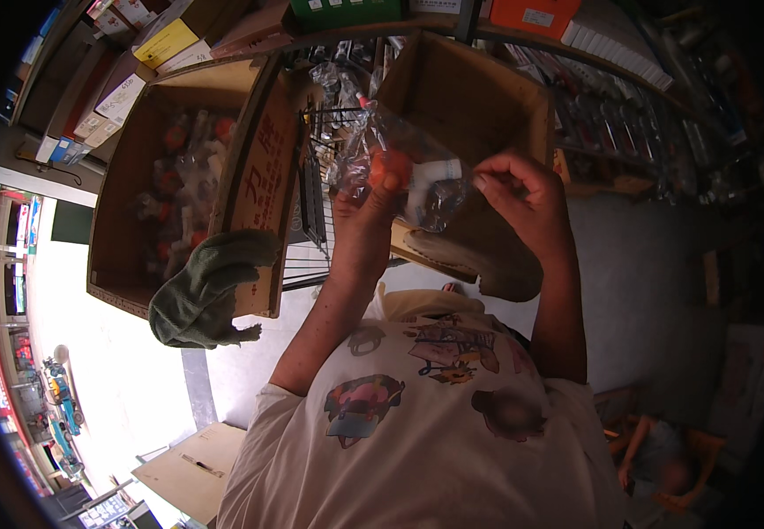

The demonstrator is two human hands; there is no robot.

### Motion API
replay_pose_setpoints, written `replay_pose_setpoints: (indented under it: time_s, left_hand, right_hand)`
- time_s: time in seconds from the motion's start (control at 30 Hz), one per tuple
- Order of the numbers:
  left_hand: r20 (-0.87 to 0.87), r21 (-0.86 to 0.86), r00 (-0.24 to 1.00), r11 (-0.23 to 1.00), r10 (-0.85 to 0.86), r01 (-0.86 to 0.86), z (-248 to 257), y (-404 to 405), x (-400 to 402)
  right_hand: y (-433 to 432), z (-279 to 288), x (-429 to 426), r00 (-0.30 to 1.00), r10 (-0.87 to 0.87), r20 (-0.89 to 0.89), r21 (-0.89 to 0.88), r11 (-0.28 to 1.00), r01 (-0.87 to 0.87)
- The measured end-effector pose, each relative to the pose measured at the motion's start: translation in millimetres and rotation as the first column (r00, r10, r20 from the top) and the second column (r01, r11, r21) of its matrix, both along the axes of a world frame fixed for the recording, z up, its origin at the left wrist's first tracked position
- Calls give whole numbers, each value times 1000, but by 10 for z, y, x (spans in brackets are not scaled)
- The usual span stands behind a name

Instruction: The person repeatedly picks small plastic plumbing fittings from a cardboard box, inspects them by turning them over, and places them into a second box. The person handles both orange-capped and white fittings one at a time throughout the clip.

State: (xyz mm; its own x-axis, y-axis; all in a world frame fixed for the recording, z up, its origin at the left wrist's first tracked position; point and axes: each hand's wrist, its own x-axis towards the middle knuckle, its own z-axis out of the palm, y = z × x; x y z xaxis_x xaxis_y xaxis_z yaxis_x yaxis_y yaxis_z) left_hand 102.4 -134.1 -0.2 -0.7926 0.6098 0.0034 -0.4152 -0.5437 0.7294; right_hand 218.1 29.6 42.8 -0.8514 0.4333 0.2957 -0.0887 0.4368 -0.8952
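My left hand (370, 221) grips a clear plastic bag (438, 208) from below, thumb pressed over its front. Inside the bag are a white plastic pipe fitting (436, 173), apparently a valve, and its orange-red part (388, 166). At the bag's right edge, the thumb and fingertips of my right hand (521, 192) come together; whether they pinch the film cannot be made out. To the left stands a deep box (259, 178) with several bagged white and orange fittings (190, 178). A second deep box (461, 92) stands behind the bag.
A dark green towel (206, 297) hangs over the left box's near edge, and a brown cloth (488, 258) over the right one's. Below the bag is a black wire rack (312, 198). Shelves hold cartons (173, 43) and packaged goods (607, 119). A person (660, 449) sits at lower right.
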Motion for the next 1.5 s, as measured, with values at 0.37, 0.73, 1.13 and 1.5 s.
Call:
replay_pose_setpoints:
  time_s: [0.37, 0.73, 1.13, 1.5]
  left_hand:
    - [-4, 6, 998, 998, -60, 60, 14, 41, 7]
    - [-12, -69, 996, 994, -87, 86, 42, 92, 12]
    - [-104, -194, 975, 966, -195, 173, 14, 220, 142]
    - [-93, -255, 983, 958, -159, 131, -33, 252, 128]
  right_hand:
    - [74, -68, -8, 1000, 2, -5, -40, 999, -2]
    - [107, -125, -5, 996, 84, 21, -351, 933, -71]
    - [101, -160, 33, 995, 93, -28, -423, 901, -96]
    - [658, -305, 345, 993, 3, 115, -366, 930, 40]
